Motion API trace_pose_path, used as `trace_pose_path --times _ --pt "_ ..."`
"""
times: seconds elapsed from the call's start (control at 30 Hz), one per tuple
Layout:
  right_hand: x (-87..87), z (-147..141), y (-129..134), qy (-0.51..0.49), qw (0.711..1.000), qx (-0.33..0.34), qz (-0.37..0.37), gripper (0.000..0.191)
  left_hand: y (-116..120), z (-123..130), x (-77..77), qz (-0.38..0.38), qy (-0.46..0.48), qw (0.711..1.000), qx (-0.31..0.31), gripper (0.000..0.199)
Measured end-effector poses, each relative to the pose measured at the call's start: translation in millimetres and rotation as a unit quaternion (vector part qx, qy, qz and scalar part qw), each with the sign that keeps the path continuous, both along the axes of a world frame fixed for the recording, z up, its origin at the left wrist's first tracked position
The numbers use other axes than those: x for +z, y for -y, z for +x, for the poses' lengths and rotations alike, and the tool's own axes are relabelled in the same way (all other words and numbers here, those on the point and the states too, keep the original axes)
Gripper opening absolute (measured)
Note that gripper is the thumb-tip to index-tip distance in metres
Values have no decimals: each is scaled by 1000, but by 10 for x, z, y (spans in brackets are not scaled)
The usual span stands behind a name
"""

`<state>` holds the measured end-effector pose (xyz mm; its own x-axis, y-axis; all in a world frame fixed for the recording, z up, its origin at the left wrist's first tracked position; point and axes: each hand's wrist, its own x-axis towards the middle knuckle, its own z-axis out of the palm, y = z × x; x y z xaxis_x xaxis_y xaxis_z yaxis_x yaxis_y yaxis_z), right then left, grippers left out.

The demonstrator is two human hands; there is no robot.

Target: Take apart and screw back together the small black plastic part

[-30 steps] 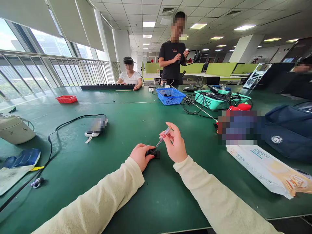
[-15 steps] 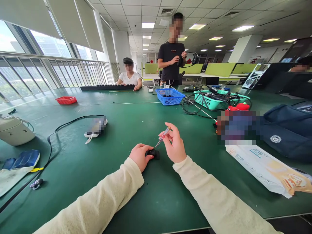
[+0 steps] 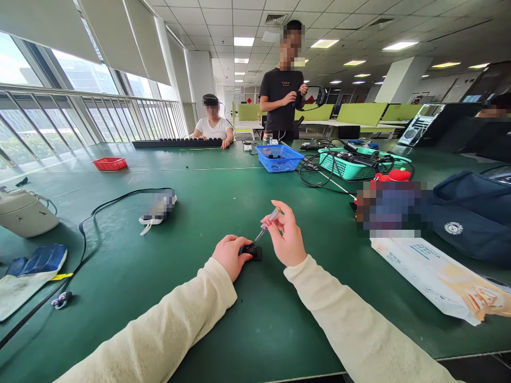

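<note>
My left hand [image 3: 230,256] is closed around the left side of a small black part [image 3: 255,252], thumb in front and fingers behind, pressing it to the green table. In my right hand [image 3: 288,236] is a small screwdriver [image 3: 268,224] with a clear handle, pinched between thumb and fingers. It slants down to the left, and its tip meets the top of the black part. Fine detail under the tip is too small to make out.
A blue basket [image 3: 279,165] and a teal basket [image 3: 339,169] with cables stand farther back. To the left lie a phone-like item [image 3: 157,210] on a strap and a red tray [image 3: 109,164]. On the right is a white packet [image 3: 431,271]. Two people are across the table.
Both hands, the screwdriver and the black part keep nearly the same positions. The whole view has shifted very slightly.
</note>
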<state>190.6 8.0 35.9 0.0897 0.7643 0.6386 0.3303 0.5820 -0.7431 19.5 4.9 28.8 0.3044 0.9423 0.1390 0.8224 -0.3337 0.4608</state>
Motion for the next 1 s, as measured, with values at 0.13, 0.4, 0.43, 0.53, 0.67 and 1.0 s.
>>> trace_pose_path --times 0.13,0.4,0.43,0.53,0.67,1.0 --pt "-5 0 2 -3 1000 2 -1 38 3 0 8 -4 -6 1000 -3 31" --pt "-3 -1 -3 -2 1000 -1 -3 38 0 -1 12 -2 -5 1000 -3 32" --pt "-3 -1 -3 -1 1000 -2 -3 39 -2 -2 8 -2 -4 1000 -4 32" --pt "0 -1 2 0 1000 -2 -4 39 -4 -7 -4 -3 -5 1000 -6 32" --pt "7 -2 9 0 1000 -2 -7 38 -4 -13 -15 1 -6 1000 -10 32" --pt "13 -3 10 1 1000 -3 -12 39 -6 -25 -17 6 -17 999 -27 33"
